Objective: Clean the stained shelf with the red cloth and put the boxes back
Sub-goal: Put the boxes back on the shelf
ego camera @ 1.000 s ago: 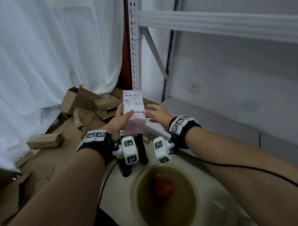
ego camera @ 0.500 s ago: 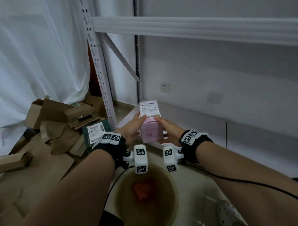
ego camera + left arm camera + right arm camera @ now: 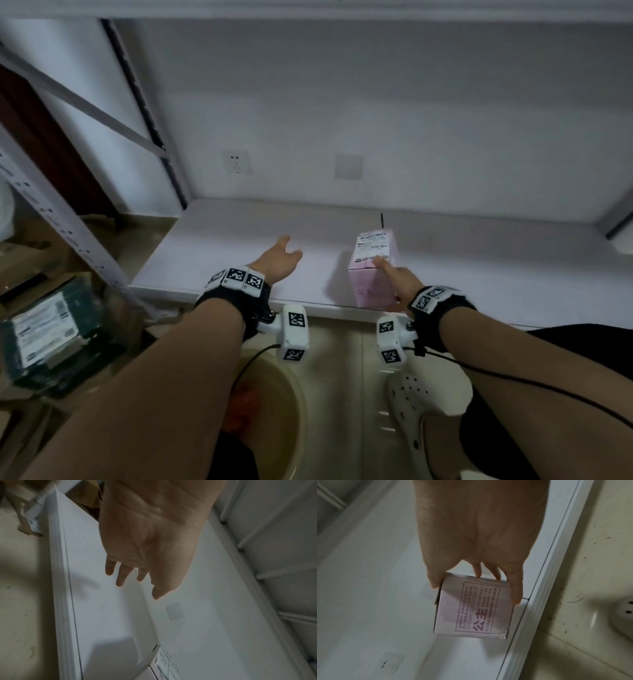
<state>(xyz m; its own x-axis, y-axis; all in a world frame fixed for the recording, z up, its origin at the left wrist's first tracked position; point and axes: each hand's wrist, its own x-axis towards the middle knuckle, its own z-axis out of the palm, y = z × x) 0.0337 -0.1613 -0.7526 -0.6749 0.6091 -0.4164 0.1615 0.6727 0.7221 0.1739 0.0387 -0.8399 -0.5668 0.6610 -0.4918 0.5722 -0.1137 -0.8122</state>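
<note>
Head view, step: putting boxes back; pink box (image 3: 371, 270) stands at shelf (image 3: 219, 240) front edge.
Right hand (image 3: 397, 281): grip wraps the box.
Left hand (image 3: 279, 260): fingers spread, empty.
Next: let go, fetch green box (image 3: 48, 335) from the floor.

The head view looks forward and down from above both forearms onto the white metal shelf (image 3: 219, 236). The left wrist view sits close behind the open left hand (image 3: 150, 545), facing along it over the same shelf. The right wrist view sits close behind the right hand (image 3: 477, 536), whose grip holds the pale pink cardboard box (image 3: 474, 609), shared by all three views.
</note>
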